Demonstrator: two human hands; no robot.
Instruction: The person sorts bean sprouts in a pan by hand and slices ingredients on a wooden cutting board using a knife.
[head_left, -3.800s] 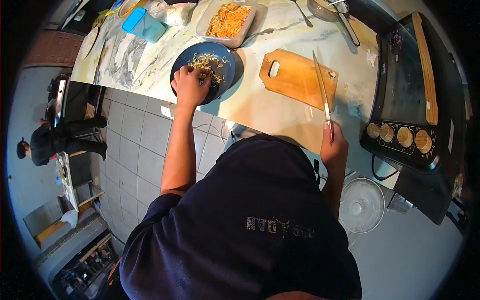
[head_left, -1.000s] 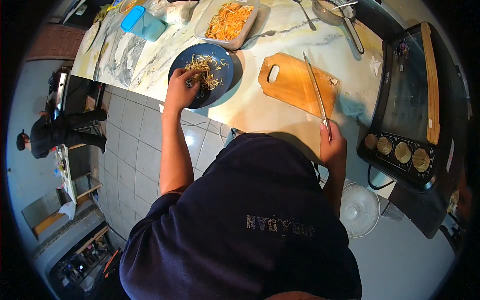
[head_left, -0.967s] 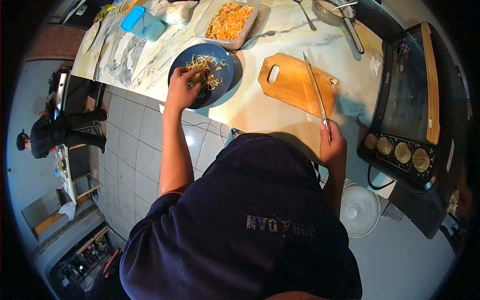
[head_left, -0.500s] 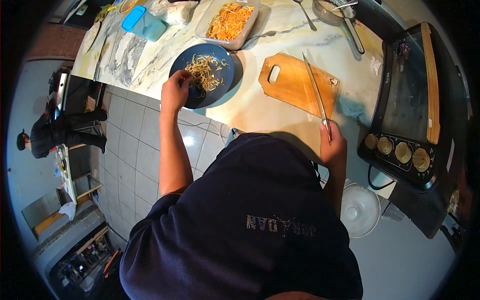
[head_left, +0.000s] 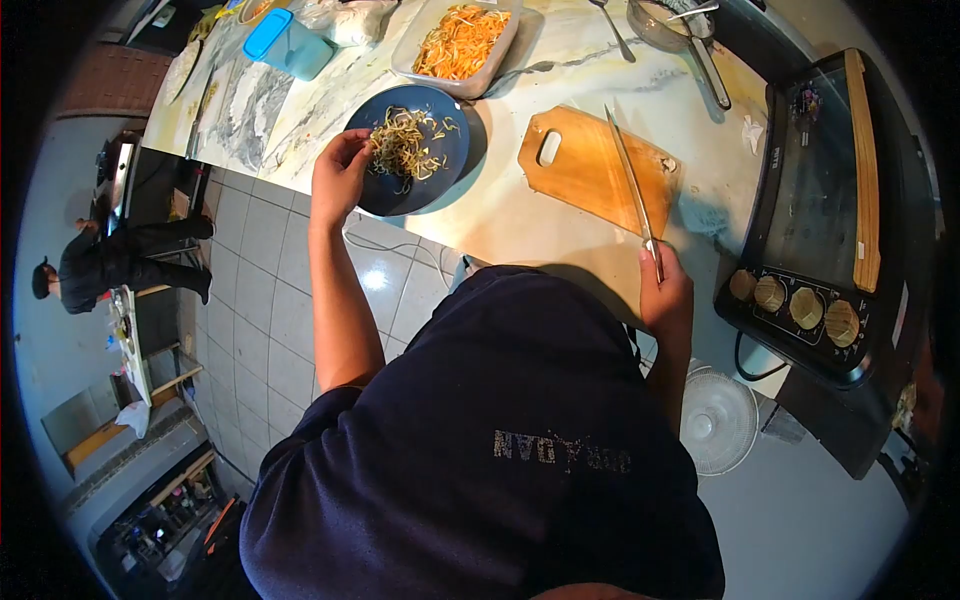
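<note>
Left fingers (head_left: 352, 137) narrow, grasp unclear, sprouts (head_left: 407, 145) just beside; right fingers (head_left: 675, 265) hold knife (head_left: 636, 190)

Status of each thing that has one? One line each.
Bowl, upright, holding sprouts
Left hand, fingers curled at bowl rim; grip unclear
Cutting board, flat on counter
Knife, held, blade over board
Right hand, closed on knife handle
Clear container, uncovered, holding orange shreds
Blue-lidded container, lid on
Oven, door looks shut; power unclear
</note>
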